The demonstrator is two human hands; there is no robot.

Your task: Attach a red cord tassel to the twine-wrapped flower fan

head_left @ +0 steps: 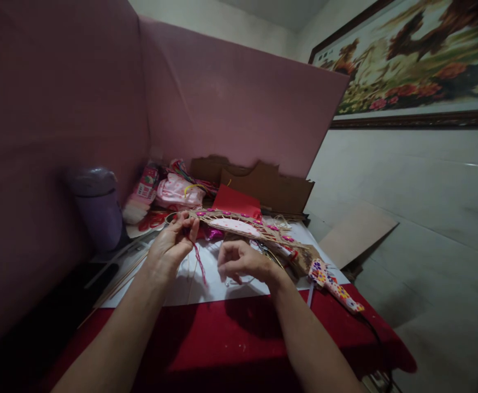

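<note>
My left hand (177, 240) is closed in a pinch on the left end of a curved craft piece. That piece (239, 226) has a brown rim with magenta decorations, pale cords strung across it and a white dotted panel. A length of magenta yarn (200, 265) dangles below my left fingers. Lower and to the right, my right hand (242, 261) hovers over the white sheet, apart from the piece, its fingers curled inward. Whether a thin thread or something small is between those fingers is too hard to see.
A flower-patterned hot glue gun (332, 284) lies at the right, its cord running off the edge. A purple tumbler (99, 218) stands left. Behind are pink dotted fabric (179, 191), red card (236, 202) and cut cardboard (263, 183). Thin sticks (126, 278) lie at left.
</note>
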